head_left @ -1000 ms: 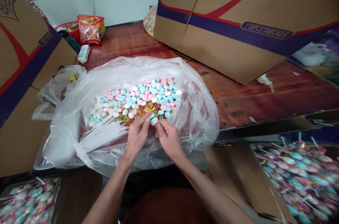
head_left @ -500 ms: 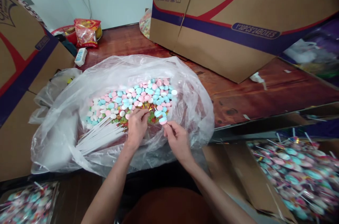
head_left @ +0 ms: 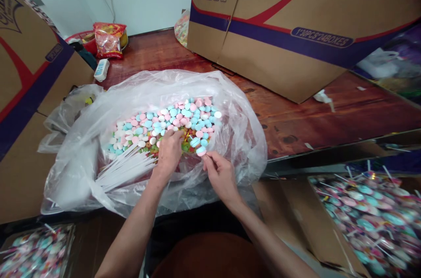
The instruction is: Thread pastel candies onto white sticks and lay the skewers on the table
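Observation:
An opened clear plastic bag (head_left: 243, 137) holds a heap of pink, blue and white round candies (head_left: 158, 124). Smaller green, yellow and red candies (head_left: 186, 146) show nearer to me in the bag. My left hand (head_left: 170, 151) is over these, its fingers curled together beside some thin gold strips (head_left: 187, 135); what its fingertips hold, if anything, is hidden. My right hand (head_left: 221, 172) pinches a blue-and-pink candy (head_left: 201, 151) between thumb and index finger, and any stick under it is not visible. White sticks (head_left: 126, 167) lie in a bundle left of my left hand.
Large printed cardboard boxes stand on the table (head_left: 283, 120), one at the back right (head_left: 263, 50) and another at the left (head_left: 33, 94). Wrapped lollipops fill open boxes below, at the right (head_left: 371, 212) and lower left (head_left: 36, 251). A red snack packet (head_left: 109, 40) sits behind.
My left hand has shifted slightly up and left, its fingers drawn closer to the gold strips. My right hand still pinches the candy in nearly the same place. The view has shifted slightly.

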`<state>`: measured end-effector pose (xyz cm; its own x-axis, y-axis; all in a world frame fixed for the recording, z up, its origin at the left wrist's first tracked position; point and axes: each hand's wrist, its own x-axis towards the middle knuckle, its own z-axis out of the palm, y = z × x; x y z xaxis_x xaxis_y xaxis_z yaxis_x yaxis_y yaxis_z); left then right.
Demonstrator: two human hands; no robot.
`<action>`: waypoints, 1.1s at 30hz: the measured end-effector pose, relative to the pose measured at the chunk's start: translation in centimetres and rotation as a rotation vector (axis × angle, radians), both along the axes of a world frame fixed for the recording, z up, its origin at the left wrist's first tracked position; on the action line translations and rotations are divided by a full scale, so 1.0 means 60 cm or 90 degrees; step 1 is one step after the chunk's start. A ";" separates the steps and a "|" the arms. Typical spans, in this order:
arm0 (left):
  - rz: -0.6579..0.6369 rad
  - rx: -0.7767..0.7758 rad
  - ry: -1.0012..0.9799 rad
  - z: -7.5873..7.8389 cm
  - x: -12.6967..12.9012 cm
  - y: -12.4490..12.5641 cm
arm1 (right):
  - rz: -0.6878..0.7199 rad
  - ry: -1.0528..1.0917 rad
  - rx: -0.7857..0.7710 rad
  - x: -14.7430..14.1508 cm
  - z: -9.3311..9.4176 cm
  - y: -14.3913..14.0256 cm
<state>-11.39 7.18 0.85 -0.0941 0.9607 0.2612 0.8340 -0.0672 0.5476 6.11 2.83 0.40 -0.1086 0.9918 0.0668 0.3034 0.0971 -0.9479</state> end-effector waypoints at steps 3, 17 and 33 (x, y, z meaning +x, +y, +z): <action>0.012 0.031 -0.067 -0.002 -0.001 -0.006 | 0.007 0.006 -0.009 0.001 0.003 0.001; 0.052 -0.007 -0.833 0.017 -0.015 -0.039 | 0.096 0.011 0.023 -0.013 0.018 -0.005; 0.089 -0.014 -0.900 0.015 -0.006 -0.051 | 0.080 -0.065 0.082 -0.025 0.026 -0.010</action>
<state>-11.77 4.13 1.73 -0.3521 0.9246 -0.1457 -0.4084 -0.0117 0.9127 4.63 2.21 1.98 -0.2443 0.9538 0.1748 0.3748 0.2591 -0.8902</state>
